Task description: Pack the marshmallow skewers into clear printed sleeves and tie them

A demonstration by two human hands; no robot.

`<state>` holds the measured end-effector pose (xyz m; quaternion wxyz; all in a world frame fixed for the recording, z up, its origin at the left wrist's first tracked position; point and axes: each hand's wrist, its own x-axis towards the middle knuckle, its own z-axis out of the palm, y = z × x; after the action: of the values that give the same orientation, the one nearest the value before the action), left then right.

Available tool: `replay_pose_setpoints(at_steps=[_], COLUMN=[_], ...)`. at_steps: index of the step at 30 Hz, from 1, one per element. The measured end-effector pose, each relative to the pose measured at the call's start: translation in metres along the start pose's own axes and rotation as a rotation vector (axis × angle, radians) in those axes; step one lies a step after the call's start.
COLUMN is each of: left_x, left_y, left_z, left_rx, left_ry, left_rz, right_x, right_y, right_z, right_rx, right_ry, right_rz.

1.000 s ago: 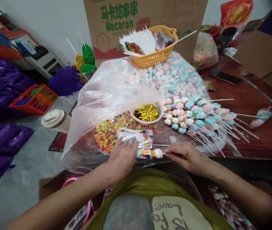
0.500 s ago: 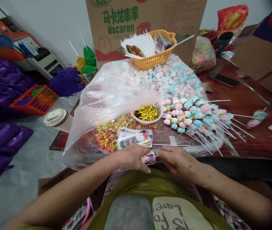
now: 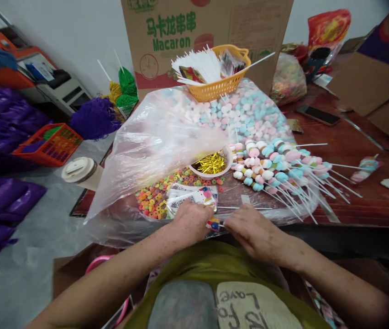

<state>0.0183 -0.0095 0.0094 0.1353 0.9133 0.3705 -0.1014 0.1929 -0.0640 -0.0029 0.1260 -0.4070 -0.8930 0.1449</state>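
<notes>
Left grip [image 3: 193,220]: our fingers closed over the colourful printed plastic wrapper [image 3: 212,224].
Right grip [image 3: 251,230]: our fingertips together on the thin white stick [image 3: 222,225].
Wrapper: partly under our left grip, near the flat white printed packets [image 3: 181,199].

Both forearms are seen bare and are brought inward from the lower corners of the view. The left forearm [image 3: 119,269] is angled up and to the right; the right forearm [image 3: 338,276] is angled up and to the left. Both wrists are held nearly in line with the forearms. The left hand [image 3: 191,220] is turned back upward, its fingers bent down and closed; its thumb is hidden from view. The right hand [image 3: 254,230] is also presented back upward, its fingers curled and its leading fingertips drawn together in a pinch toward the left hand. The hands are held near each other, not touching.
</notes>
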Motion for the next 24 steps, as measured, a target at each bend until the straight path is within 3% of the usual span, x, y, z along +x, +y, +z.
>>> replay_pose_setpoints(at_steps=[3, 6, 11, 14, 17, 20, 22, 24], left_x=[0.007, 0.01, 0.015, 0.011, -0.006, -0.023, -0.029, -0.032], left_y=[0.003, 0.0, 0.009, 0.001, -0.027, -0.047, -0.042, -0.028], left_z=[0.004, 0.005, 0.01, 0.002, -0.016, -0.024, -0.017, -0.005], left_rx=[-0.16, -0.323, -0.429, -0.788, -1.142, -1.029, -1.088, -1.286], left_ry=[-0.082, -0.093, -0.078, -0.037, 0.026, -0.129, -0.273, -0.335], left_rz=[-0.015, -0.089, -0.135, -0.075, 0.042, 0.053, 0.077, 0.027], right_x=[0.008, 0.01, 0.012, 0.013, 0.007, 0.002, 0.002, 0.005], right_y=[-0.001, 0.003, 0.007, 0.013, 0.025, 0.035, 0.038, 0.039], right_z=[0.01, 0.007, 0.001, 0.0, -0.011, -0.028, -0.034, -0.035], right_rx=[-0.072, -0.071, 0.09, 0.284, 0.554, 0.661, 0.643, 0.614], right_ry=[0.095, 0.216, 0.153, 0.152, 0.139, 0.136, 0.134, 0.125], right_rz=[-0.009, 0.03, -0.014, 0.094, 0.23, 0.286, 0.279, 0.259])
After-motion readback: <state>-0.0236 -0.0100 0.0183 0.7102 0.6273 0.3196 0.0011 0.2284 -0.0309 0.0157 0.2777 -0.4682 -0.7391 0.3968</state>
